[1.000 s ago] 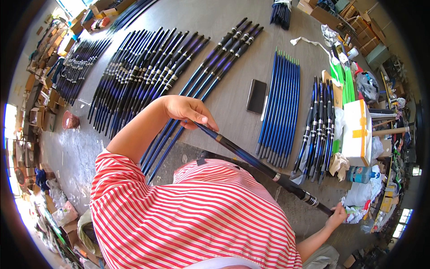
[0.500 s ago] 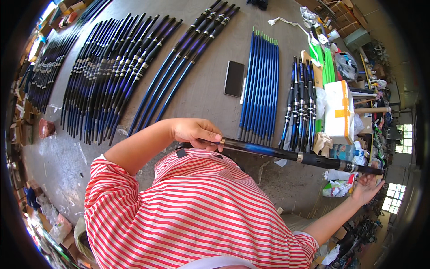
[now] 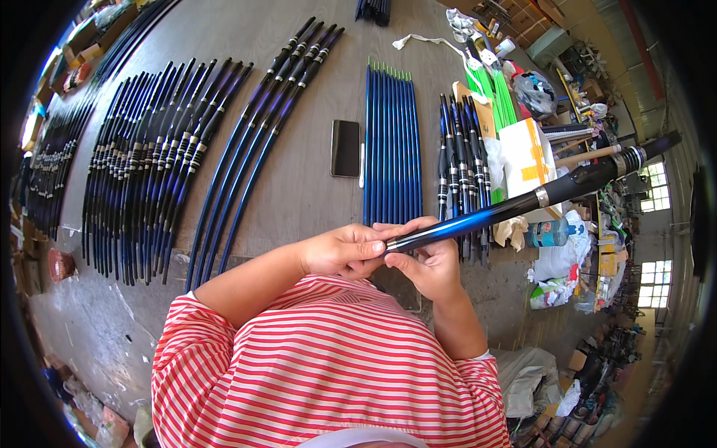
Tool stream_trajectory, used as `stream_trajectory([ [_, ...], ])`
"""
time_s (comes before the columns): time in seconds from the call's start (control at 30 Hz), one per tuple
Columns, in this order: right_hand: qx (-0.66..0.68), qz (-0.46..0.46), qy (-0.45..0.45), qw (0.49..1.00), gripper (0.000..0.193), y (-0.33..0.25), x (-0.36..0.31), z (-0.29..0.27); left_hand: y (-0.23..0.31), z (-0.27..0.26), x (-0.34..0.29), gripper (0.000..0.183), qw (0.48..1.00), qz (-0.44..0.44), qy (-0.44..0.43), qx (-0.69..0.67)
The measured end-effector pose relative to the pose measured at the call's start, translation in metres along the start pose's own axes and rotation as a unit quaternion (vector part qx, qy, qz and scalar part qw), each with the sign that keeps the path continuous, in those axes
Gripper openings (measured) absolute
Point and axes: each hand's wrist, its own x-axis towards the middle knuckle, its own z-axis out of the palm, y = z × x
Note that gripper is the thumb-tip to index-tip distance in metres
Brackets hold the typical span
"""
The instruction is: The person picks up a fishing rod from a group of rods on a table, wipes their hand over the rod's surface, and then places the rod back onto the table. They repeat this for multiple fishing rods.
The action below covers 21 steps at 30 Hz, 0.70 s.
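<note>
A blue and black fishing rod [image 3: 482, 218] is in both my hands, slanting up to the right with its dark grip end raised. My left hand [image 3: 345, 251] pinches the rod's narrower end. Right beside it, my right hand [image 3: 433, 263] has its fingers behind the rod and its thumb at the same end. Just beyond my hands lies a row of slim blue rod sections [image 3: 392, 145] with green tips. Several shorter rods with silver rings [image 3: 464, 149] lie to their right.
A phone [image 3: 345, 148] lies on the grey table [image 3: 299, 175]. Longer blue rods [image 3: 258, 138] and a dense row of dark rods [image 3: 149, 168] are farther left. At the right stand a white box with orange tape [image 3: 526, 158], green rods [image 3: 500, 97] and a water bottle [image 3: 549, 233].
My right hand has come from the grip end at far right to beside my left hand. The rod's grip end has swung upward. The view has shifted a little.
</note>
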Motion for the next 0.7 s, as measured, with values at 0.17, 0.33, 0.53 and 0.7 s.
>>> stream_trajectory([
  [0.17, 0.075, 0.024, 0.113, 0.99, 0.032, -0.003, 0.004, -0.006, -0.007, -0.002, -0.008, 0.047, 0.976, 0.048, 0.11, 0.182],
  [0.33, 0.139, -0.012, 0.313, 0.939, 0.032, -0.009, 0.036, -0.078, -0.02, -0.017, -0.072, 0.041, 0.898, -0.074, 0.262, 0.346],
  [0.53, 0.203, 0.077, 0.361, 0.907, 0.018, 0.026, 0.052, -0.158, -0.028, 0.013, -0.203, 0.042, 0.845, -0.155, 0.402, 0.316],
  [0.7, 0.274, 0.143, 0.298, 0.903, 0.018, 0.071, 0.085, -0.121, -0.022, 0.056, -0.206, 0.031, 0.728, -0.2, 0.505, 0.418],
])
